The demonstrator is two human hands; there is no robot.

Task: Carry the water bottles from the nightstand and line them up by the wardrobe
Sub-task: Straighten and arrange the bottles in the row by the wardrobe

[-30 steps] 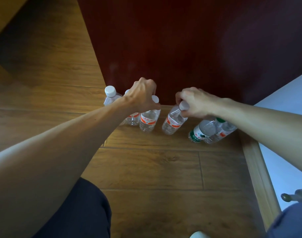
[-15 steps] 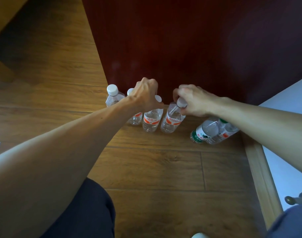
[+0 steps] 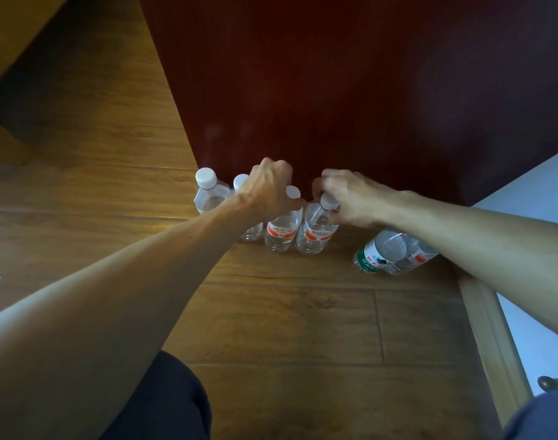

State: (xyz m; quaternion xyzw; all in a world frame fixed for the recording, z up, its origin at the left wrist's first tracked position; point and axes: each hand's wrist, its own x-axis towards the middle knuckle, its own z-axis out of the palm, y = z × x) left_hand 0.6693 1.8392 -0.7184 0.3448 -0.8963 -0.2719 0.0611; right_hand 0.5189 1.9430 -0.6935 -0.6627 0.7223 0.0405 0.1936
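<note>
The left hand [image 3: 268,188] is clenched over the neck of the third water bottle [image 3: 282,228] at the frame's centre, hiding most of its white cap. The left wrist also covers much of the second bottle [image 3: 250,231], leaving only its cap edge and base visible. The right hand [image 3: 350,198] pinches the cap of the fourth bottle [image 3: 315,231], which stands touching the third. The first bottle [image 3: 207,195] stands free at the row's left end, against the dark red wardrobe [image 3: 350,90]. Under the right forearm, a green-labelled bottle [image 3: 374,255] and another bottle [image 3: 411,258] beside it are partly hidden; whether they stand or lean is unclear. A gap of bare wooden floor [image 3: 287,328] separates them from the row, with open floor across the lower centre. A pale skirting board [image 3: 490,338] bounds the right.
</note>
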